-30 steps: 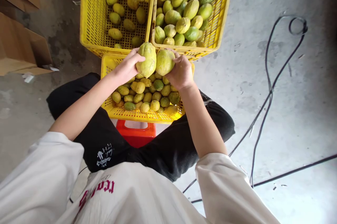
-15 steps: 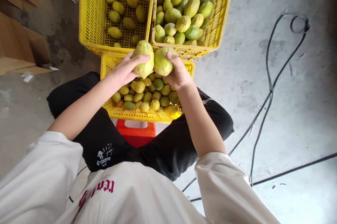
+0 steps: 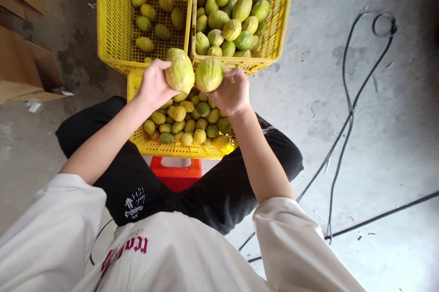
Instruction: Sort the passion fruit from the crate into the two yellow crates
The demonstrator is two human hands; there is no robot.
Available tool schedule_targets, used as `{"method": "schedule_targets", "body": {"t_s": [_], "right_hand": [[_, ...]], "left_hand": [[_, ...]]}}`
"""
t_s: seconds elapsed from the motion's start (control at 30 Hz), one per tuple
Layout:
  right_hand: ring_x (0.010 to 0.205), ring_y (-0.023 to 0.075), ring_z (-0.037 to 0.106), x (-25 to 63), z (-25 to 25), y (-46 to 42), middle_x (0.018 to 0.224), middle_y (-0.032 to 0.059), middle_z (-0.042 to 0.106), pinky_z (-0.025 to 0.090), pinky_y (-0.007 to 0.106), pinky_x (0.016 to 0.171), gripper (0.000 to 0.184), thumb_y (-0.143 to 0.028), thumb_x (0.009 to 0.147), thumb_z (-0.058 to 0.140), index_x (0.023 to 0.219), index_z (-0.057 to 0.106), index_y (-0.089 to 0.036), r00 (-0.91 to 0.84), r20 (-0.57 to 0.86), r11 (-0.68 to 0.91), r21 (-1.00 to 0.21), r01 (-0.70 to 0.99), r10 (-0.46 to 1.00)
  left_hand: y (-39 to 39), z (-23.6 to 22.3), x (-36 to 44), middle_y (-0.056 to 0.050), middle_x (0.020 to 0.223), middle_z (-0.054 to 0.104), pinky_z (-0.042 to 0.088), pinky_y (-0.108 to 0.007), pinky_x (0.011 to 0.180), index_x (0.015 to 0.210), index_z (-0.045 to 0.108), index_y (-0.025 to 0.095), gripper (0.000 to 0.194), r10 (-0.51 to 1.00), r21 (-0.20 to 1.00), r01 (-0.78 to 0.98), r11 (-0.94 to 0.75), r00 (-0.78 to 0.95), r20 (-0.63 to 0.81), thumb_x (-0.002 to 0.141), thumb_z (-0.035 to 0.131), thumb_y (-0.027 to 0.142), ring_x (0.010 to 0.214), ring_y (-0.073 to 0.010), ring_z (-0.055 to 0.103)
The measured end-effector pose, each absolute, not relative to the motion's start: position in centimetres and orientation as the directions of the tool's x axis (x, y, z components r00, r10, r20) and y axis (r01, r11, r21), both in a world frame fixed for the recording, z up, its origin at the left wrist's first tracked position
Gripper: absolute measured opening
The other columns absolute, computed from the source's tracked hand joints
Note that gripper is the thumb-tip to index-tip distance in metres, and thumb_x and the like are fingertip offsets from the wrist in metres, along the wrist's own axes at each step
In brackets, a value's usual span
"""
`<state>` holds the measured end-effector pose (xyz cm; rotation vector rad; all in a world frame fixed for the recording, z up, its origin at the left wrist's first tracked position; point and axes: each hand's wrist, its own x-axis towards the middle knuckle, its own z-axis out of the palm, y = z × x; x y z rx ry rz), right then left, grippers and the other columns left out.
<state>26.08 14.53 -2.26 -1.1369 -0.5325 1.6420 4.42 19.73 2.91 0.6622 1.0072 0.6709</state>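
My left hand [image 3: 156,85] grips a large, bumpy yellow-green fruit [image 3: 180,71], its thumb on the upper left side. Close beside it, my right hand [image 3: 235,90] holds a rounder, faintly ridged yellow-green fruit [image 3: 209,75] from the right and below. The two fruits are side by side, nearly touching. Both hands are raised over the near yellow crate [image 3: 185,150], which contains many smaller yellow and green fruits [image 3: 178,126]. Part of that crate is hidden by my hands.
Behind stand two more yellow crates: the left crate [image 3: 111,22] with several fruits on its bottom, the right crate [image 3: 283,17] piled with fruit. A red plastic stool [image 3: 174,178] sits between my legs. Cardboard [image 3: 30,63] lies left, a black cable [image 3: 350,113] right.
Both fruits have turned in my hands, and my left thumb has drawn back to the fruit's upper left edge. My right thumb has also shifted off the fruit's front. The view has shifted slightly.
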Motion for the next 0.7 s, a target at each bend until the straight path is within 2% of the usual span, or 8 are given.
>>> {"method": "schedule_targets", "body": {"t_s": [0.13,0.23,0.3,0.37,0.47,0.57,0.63,0.7], "right_hand": [[0.167,0.0403,0.073,26.7,-2.0,14.4,0.145,0.0012,0.091,0.075,0.06,0.126,0.057,-0.079,0.085,0.098,0.121,0.077,-0.04,0.02,-0.404,-0.33,-0.774,-0.54,0.915],[0.167,0.0401,0.071,26.3,-1.0,14.2,0.147,0.0032,0.09,0.074,0.053,0.129,0.065,-0.083,0.08,0.104,0.123,0.078,-0.041,0.028,-0.418,-0.34,-0.774,-0.534,0.908],[0.163,0.0427,0.071,25.7,-0.3,14.1,0.14,0.0059,0.09,0.076,0.054,0.126,0.072,-0.089,0.077,0.104,0.121,0.077,-0.039,0.013,-0.425,-0.357,-0.779,-0.516,0.905],[0.162,0.0448,0.072,25.1,0.2,14.0,0.131,0.0074,0.09,0.076,0.057,0.125,0.074,-0.09,0.075,0.104,0.116,0.075,-0.037,-0.02,-0.413,-0.364,-0.778,-0.512,0.911],[0.166,0.0435,0.068,24.7,0.3,14.0,0.132,0.0058,0.091,0.072,0.059,0.129,0.066,-0.081,0.078,0.107,0.113,0.072,-0.037,-0.052,-0.378,-0.347,-0.776,-0.527,0.924],[0.167,0.0408,0.065,25.0,-0.1,14.0,0.134,0.0017,0.091,0.069,0.058,0.131,0.067,-0.069,0.075,0.112,0.118,0.07,-0.039,-0.048,-0.389,-0.35,-0.76,-0.548,0.92],[0.165,0.0405,0.066,25.3,-0.6,14.0,0.132,0.0006,0.091,0.069,0.058,0.13,0.07,-0.063,0.073,0.116,0.121,0.07,-0.04,-0.05,-0.408,-0.367,-0.754,-0.544,0.912],[0.162,0.0403,0.068,25.5,-1.0,13.9,0.13,-0.0001,0.089,0.07,0.059,0.128,0.072,-0.059,0.074,0.118,0.123,0.069,-0.041,-0.055,-0.413,-0.376,-0.757,-0.535,0.909]], "left_hand": [[19.6,2.9,4.7,-0.009,0.165,0.083,0.067,-0.058,0.141,0.148,0.068,0.026,0.036,0.806,0.803,-0.205,0.56,0.357,-0.472,0.128,0.042,0.038,0.193,-0.0381,0.052],[19.5,2.7,4.9,-0.007,0.153,0.087,0.069,-0.055,0.137,0.162,0.068,0.029,0.045,0.81,0.806,-0.196,0.558,0.338,-0.478,0.13,0.044,0.048,0.192,-0.0403,0.054],[19.4,2.7,5.0,-0.005,0.146,0.089,0.064,-0.053,0.142,0.163,0.069,0.031,0.046,0.801,0.802,-0.179,0.57,0.336,-0.495,0.131,0.049,0.056,0.193,-0.0424,0.049],[19.3,2.7,5.1,-0.004,0.149,0.091,0.057,-0.054,0.149,0.163,0.07,0.032,0.044,0.789,0.8,-0.157,0.578,0.357,-0.5,0.131,0.051,0.057,0.196,-0.0431,0.042],[19.5,2.4,5.2,-0.002,0.16,0.091,0.045,-0.055,0.158,0.169,0.066,0.033,0.046,0.78,0.798,-0.151,0.583,0.38,-0.497,0.127,0.058,0.05,0.199,-0.0393,0.033],[19.6,1.6,5.0,0.002,0.163,0.09,0.036,-0.052,0.162,0.175,0.061,0.039,0.058,0.794,0.838,-0.085,0.54,0.383,-0.473,0.121,0.071,0.056,0.202,-0.0343,0.025],[19.7,1.0,4.8,0.001,0.167,0.087,0.04,-0.053,0.16,0.171,0.061,0.041,0.065,0.817,0.869,-0.055,0.491,0.374,-0.438,0.114,0.086,0.059,0.201,-0.0352,0.03],[19.5,0.7,4.9,-0.003,0.17,0.083,0.048,-0.055,0.156,0.163,0.06,0.038,0.068,0.839,0.88,-0.064,0.471,0.34,-0.425,0.107,0.096,0.053,0.197,-0.0366,0.04]]}}
